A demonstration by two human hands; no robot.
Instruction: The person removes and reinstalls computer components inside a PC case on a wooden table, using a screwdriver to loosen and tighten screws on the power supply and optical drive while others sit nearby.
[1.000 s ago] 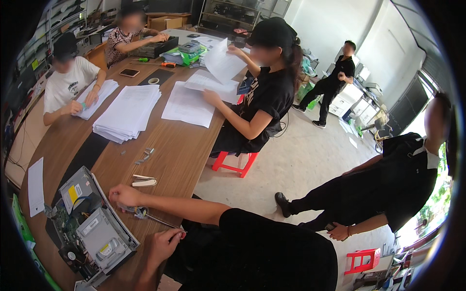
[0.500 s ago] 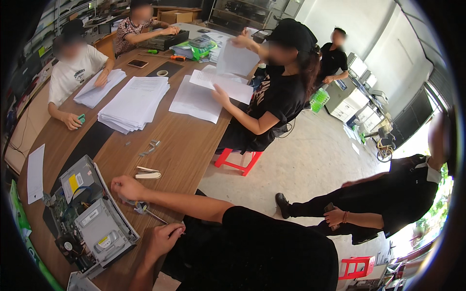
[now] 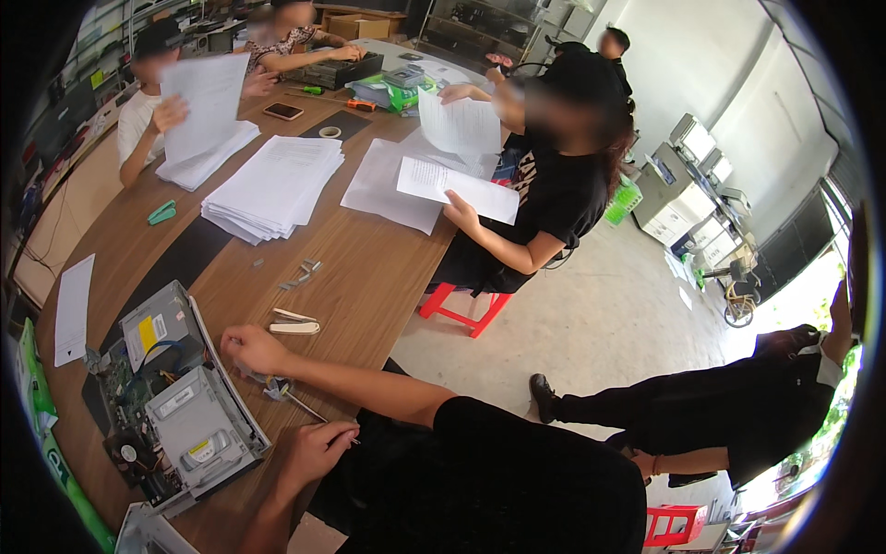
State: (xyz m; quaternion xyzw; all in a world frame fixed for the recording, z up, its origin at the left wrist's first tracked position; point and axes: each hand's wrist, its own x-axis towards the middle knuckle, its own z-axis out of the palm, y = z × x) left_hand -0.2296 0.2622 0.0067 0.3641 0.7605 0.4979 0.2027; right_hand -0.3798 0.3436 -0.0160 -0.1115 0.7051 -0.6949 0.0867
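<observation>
An opened computer case (image 3: 198, 406) lies on the wooden table, its drive, fan and green circuit board showing. My right hand (image 3: 254, 351) rests beside its right edge with the fingers curled in; whatever they hold is hidden. Under that wrist is a small bluish, partly clear thing (image 3: 275, 388). From it a thin metal shaft (image 3: 305, 407), like a screwdriver's, points toward my left hand (image 3: 317, 454). This hand is closed at the table edge, and a small shiny tip shows at its fingers. Just beyond my right hand lies a cream folding tool (image 3: 295, 321).
Small grey metal pieces (image 3: 303, 273), a paper stack (image 3: 274, 187), a green stapler (image 3: 161, 212) and tape (image 3: 329, 132) lie farther up the table. Co-workers handle papers across it. A red stool (image 3: 466, 307) stands at the right edge; a person in black (image 3: 701, 397) stands on the right.
The view has shifted slightly. Both my hands keep nearly the same pose. At the far left, a co-worker has put down the green stapler and lifted papers. The right-hand person's arm has lowered.
</observation>
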